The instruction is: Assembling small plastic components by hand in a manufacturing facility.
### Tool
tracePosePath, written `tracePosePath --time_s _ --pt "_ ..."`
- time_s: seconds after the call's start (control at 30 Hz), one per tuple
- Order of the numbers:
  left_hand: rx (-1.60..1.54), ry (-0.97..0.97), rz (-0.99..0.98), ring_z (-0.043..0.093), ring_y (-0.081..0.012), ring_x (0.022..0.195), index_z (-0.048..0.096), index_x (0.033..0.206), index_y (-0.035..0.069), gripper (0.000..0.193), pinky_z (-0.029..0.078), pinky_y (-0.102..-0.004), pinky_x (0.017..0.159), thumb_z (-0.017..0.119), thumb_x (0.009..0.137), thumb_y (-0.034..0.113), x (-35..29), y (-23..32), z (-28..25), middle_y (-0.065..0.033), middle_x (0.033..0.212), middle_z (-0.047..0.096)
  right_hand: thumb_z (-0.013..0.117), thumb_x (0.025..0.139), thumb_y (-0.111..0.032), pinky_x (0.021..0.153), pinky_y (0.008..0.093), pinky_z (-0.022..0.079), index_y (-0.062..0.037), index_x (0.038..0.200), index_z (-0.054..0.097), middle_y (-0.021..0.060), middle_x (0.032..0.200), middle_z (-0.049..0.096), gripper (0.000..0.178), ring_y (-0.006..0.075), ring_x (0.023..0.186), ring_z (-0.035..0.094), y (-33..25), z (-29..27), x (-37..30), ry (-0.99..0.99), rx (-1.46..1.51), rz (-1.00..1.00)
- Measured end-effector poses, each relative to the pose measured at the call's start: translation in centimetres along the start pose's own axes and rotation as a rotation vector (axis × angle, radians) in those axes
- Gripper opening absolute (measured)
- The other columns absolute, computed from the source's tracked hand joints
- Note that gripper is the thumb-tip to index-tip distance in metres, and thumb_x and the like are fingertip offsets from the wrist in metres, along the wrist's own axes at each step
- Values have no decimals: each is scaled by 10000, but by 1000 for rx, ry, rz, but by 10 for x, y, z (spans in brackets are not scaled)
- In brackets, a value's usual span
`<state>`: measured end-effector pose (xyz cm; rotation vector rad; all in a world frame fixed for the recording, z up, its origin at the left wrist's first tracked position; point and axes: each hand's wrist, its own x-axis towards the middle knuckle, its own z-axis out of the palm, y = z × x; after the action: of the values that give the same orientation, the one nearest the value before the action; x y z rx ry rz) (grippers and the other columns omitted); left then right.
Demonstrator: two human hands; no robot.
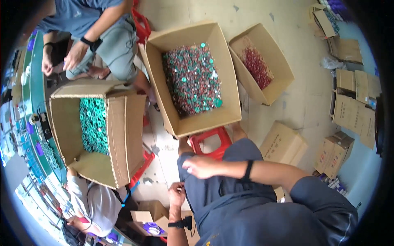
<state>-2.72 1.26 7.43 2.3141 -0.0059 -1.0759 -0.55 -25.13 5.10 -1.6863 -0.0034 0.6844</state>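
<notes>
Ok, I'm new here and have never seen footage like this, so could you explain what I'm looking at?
No machine here, just a person, bare-handed. The one picture comes from a wide camera worn on their head, looking down, so straight edges bend. The right hand is over the dark trousers; the left hand is beside them. I can't tell whether either holds something small. Ahead, a large cardboard box holds mixed small green and reddish pieces, with a red stool at its near edge. To its right, a smaller box holds red pieces; to its left, another box holds green rings. Two other people are nearby, one in a blue shirt, one in a white top.
</notes>
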Motion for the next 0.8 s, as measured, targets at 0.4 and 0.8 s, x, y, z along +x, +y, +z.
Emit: tracePosePath --time_s 0.4,0.8 --pt "-105 -2 -68 714 -181 707 594 970 31 240 568 -307 690 740 779 33 -33 11 -28 -104 776 720 610 861 -258 908 536 420 -60 1147 615 169 1062 700 348 311 1077 636 2 98 52 -452 -552 59" --pt "-51 -248 -185 677 -199 835 620 1082 47 352 555 -336 767 776 769 87 -1 20 -24 -71 933 706 690 767 -141 973 532 481 -126 1388 457 185 1324 533 663 387 1251 515 -13 -52 -91 -94 -412 563"
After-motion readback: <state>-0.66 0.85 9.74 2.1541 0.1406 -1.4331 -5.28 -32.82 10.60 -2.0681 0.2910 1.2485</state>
